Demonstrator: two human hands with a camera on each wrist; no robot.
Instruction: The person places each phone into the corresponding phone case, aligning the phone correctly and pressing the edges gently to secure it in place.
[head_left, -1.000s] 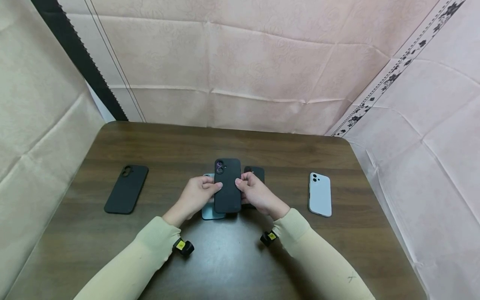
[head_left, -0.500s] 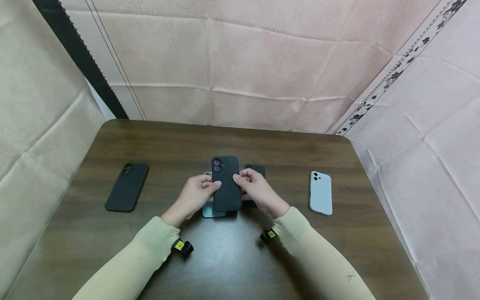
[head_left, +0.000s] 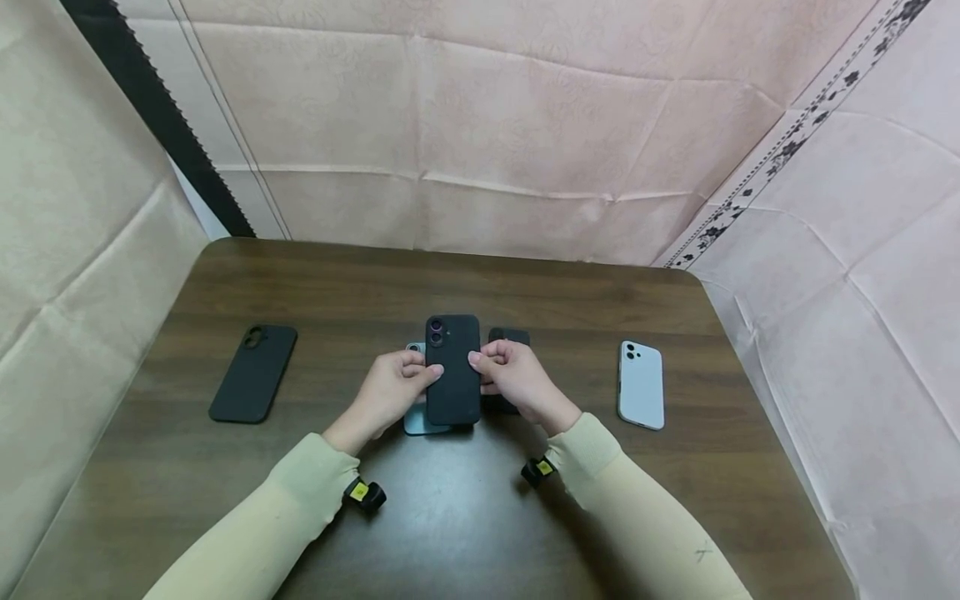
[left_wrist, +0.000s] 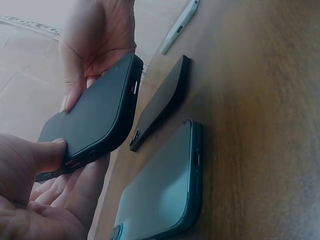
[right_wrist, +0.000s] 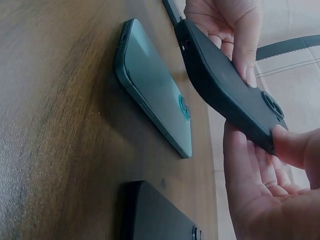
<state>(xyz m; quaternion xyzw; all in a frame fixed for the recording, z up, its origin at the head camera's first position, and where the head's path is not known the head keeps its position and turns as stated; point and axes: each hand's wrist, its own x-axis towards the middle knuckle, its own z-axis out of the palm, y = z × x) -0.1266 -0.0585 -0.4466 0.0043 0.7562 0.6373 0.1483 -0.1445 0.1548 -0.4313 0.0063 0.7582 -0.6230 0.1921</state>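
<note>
Both hands hold a phone in a black case (head_left: 453, 379) above the middle of the table, its back and camera lenses facing up. My left hand (head_left: 392, 385) pinches its left long edge, thumb on top and fingers beneath. Along the opposite edge, my right hand (head_left: 521, 382) grips it the same way. Below it, partly covered, a teal phone (left_wrist: 157, 187) lies back up on the table. A black phone-shaped piece (right_wrist: 157, 215) with a camera ring lies to the right of the teal phone, partly behind my right hand in the head view.
A black phone case (head_left: 253, 375) lies on the left of the brown wooden table (head_left: 345, 287). On the right lies a pale blue phone (head_left: 641, 385). Hanging pale cloth (head_left: 525, 142) borders the table at the back and sides.
The phone in its black case tilts slightly, then straightens between the hands. Both hands keep nearly the same place, and the things on the table stay put.
</note>
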